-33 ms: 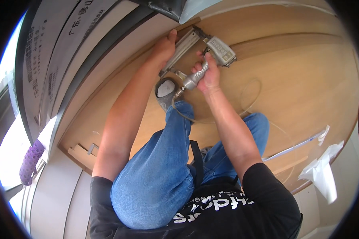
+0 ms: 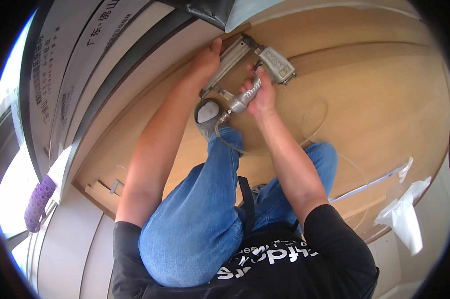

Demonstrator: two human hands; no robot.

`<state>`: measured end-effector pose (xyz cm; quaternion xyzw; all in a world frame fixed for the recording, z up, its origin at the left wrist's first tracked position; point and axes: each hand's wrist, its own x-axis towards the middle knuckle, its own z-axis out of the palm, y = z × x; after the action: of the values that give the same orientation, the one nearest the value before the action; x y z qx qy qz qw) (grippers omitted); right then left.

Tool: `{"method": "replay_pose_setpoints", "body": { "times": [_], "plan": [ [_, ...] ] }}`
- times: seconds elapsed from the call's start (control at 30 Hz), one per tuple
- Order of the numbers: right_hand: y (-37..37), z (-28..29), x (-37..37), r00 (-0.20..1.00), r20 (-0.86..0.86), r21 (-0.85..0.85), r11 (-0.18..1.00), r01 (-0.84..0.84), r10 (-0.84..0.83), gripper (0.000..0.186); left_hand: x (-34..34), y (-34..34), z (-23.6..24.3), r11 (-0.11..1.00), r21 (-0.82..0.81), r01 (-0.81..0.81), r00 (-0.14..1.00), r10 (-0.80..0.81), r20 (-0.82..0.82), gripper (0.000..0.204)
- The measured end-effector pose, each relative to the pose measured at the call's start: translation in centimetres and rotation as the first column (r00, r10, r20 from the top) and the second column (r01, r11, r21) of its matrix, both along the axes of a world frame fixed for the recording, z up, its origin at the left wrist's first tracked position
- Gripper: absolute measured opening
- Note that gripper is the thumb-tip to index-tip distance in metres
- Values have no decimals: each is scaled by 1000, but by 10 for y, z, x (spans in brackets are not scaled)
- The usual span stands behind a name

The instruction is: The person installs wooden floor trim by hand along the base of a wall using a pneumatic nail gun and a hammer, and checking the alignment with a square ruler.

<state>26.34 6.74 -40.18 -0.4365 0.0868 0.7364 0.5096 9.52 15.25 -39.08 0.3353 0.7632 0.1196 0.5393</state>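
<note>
My right hand (image 2: 264, 94) is wrapped round the grip of a silver pneumatic nail gun (image 2: 276, 65). The gun's nose points up and left, toward a thin wooden strip (image 2: 237, 32) along the base of the pale panel, and its long magazine slants down-left beside my left hand. A clear air hose (image 2: 230, 144) runs from the handle's end across the wooden floor. My left hand (image 2: 206, 64) is closed at the panel's lower edge, thumb pointing up. Its other fingers are mostly hidden, so what they grip cannot be made out.
Grey printed sheeting (image 2: 80, 65) covers panels on the left, near a purple textured roll (image 2: 39, 203). My shod foot (image 2: 207, 117) is just below the gun. Crumpled white film (image 2: 404, 217) and a long pale strip (image 2: 369, 183) lie at right. Dark plastic (image 2: 212, 9) hangs above.
</note>
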Motion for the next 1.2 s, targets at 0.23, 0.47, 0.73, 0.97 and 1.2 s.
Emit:
{"method": "replay_pose_setpoints", "body": {
  "times": [0.23, 0.47, 0.73, 0.97, 1.2],
  "plan": [
    [-2, -4, -7, 999, -33, -15, 1000, 15, -16, 25, 0, 3, 13, 998, 24, 64, 998, -64, -29, 80],
    [-3, -14, -6, 999, -34, -38, 998, 40, -41, 25, 3, -1, 5, 992, 30, 124, 980, -118, -162, 84],
    [-8, 13, 11, 1000, -10, -36, 999, 29, -30, 23, 0, -14, -4, 995, 87, -50, 992, 39, 123, 79],
    [-67, 55, 124, 1000, 0, 85, 996, 8, -8, 29, -78, -65, -29, 976, 205, -69, 969, 17, 247, 55],
    [-75, 159, 170, 965, 148, 230, 941, -248, 218, 51, -192, -195, -32, 921, 211, -327, 925, 266, 271, 39]
  ]
}}
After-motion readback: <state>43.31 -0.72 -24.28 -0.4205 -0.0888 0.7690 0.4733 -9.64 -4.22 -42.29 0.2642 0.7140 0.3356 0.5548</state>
